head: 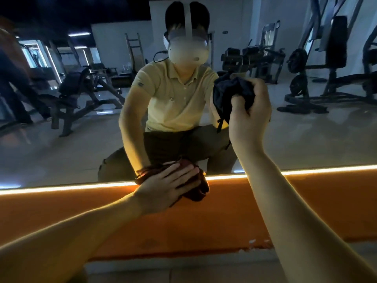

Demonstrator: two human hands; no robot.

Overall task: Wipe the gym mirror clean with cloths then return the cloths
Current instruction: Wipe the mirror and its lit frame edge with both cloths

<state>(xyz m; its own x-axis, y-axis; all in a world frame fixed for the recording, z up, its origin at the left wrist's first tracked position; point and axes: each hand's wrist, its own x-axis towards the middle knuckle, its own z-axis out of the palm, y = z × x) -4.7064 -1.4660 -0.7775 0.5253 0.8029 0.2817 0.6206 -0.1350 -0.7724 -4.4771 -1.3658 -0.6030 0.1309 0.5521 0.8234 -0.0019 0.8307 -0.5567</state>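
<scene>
At lower centre, our left hand [167, 186] reaches forward on an outstretched arm, fingers straight and flat, pressing a crumpled reddish-brown cloth [199, 190] against the smooth mirror [71, 152] at its bottom edge, over the glowing light strip [61, 188]. At upper right, our raised right hand [252, 113] clenches a bunched dark cloth [228, 92] against the glass.

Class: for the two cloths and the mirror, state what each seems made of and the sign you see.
The dark cloth looks like soft matt fabric: it bunches into folds in the right hand. The reddish-brown cloth, perhaps terry, crumples under the left hand's flat fingers. The mirror is glossy glass, probably: it reflects the gym equipment clearly.
</scene>
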